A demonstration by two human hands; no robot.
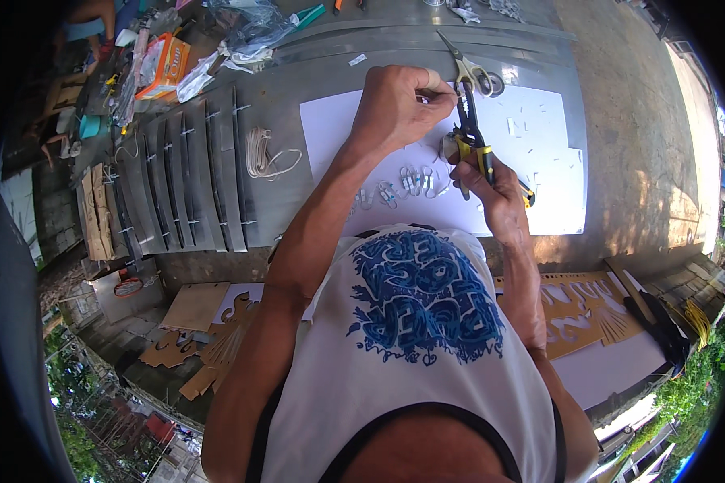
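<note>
My right hand (495,197) is wrapped round the yellow-and-black handles of a pair of pliers (468,121), whose dark jaws point away from me. At the jaw tips my left hand (399,105) is closed in a pinch; what its fingertips hold is too small to make out. A strip of tape circles one left finger. Both hands are over a white sheet (330,121). Small clear-and-silver looped pieces (415,181) lie on it near my chest, and tiny offcuts are scattered to the right. Pale-handled scissors (471,71) lie just beyond the pliers.
A coil of white cord (259,153) lies left of the sheet. Several dark strips (189,177) with wire ties stand side by side farther left. An orange box (165,66) and plastic bags (254,28) crowd the far left. Cut brown panels (576,310) lie behind my right arm.
</note>
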